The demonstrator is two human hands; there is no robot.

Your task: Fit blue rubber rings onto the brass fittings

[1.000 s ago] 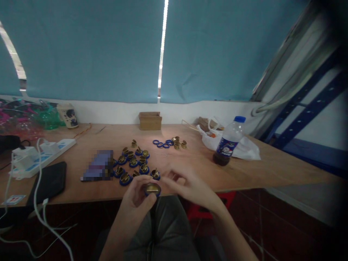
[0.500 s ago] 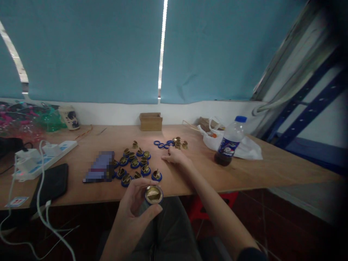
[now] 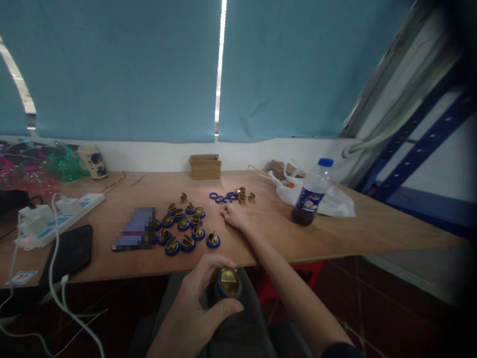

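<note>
My left hand [image 3: 197, 303] is closed around the rim of a round brass fitting [image 3: 229, 282] with a blue ring at its edge, holding it over my lap in front of the table. Thumb and fingers grip it from opposite sides. On the tabletop rests my right hand [image 3: 236, 217], its fingers curled together just short of several loose blue rings [image 3: 219, 199]; whether anything sits in the fingertips is hidden. Similar brass fittings [image 3: 184, 223] with raised flaps and blue rings lie grouped to the left. A few brass pieces [image 3: 242, 198] stand beyond the rings.
A cola bottle [image 3: 312, 194] and a white plastic bag [image 3: 335, 201] stand on the right. Toward the back is a small cardboard box [image 3: 204, 167]. A blurred-out phone [image 3: 136, 228], a black flat item [image 3: 72, 253] and a power strip [image 3: 87, 201] with cables occupy the left.
My left hand has moved down and right, tilting the brass fitting. My right hand has drawn back slightly from the blue rings, its fingers closer together.
</note>
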